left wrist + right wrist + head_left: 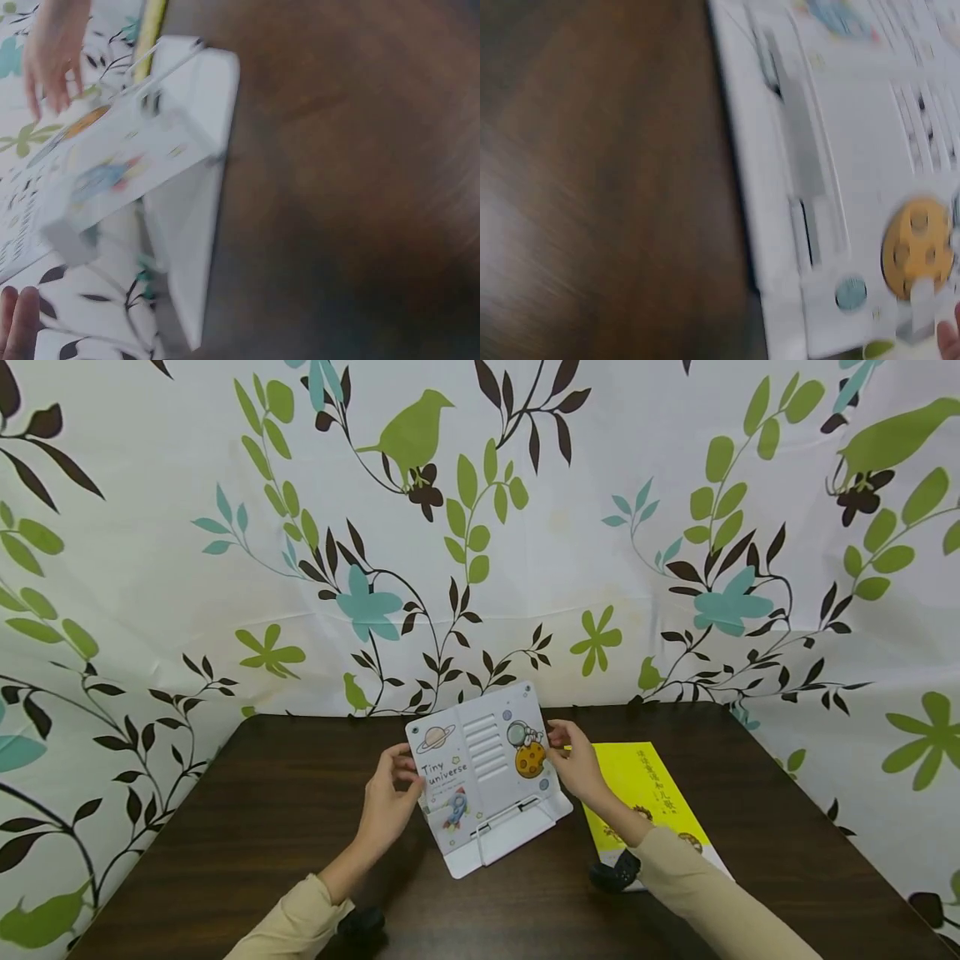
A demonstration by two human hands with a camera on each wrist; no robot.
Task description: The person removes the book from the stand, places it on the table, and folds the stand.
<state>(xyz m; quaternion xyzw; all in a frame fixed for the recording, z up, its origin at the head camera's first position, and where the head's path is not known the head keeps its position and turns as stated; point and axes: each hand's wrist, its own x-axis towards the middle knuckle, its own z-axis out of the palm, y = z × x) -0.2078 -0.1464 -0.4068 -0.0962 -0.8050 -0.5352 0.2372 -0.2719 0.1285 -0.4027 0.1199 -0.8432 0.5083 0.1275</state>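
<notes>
A white reading stand (495, 785), printed with a planet, a rocket, an astronaut and the words "Tiny universe", stands on the table with its panel tilted up. My left hand (390, 797) is at the panel's left edge, fingers loosely bent; the left wrist view shows two straight fingertips (24, 315) just off that edge. On the other side my right hand (577, 764) has its fingertips right at the right edge, and in the left wrist view its fingers (56, 86) hang loosely. A wire bracket (482, 843) crosses the stand's lower ledge.
A yellow book (630, 768) lies on the dark wooden table (285, 827) to the right, partly under my right forearm. Behind the table's far edge hangs a white cloth (570, 552) with leaves and birds.
</notes>
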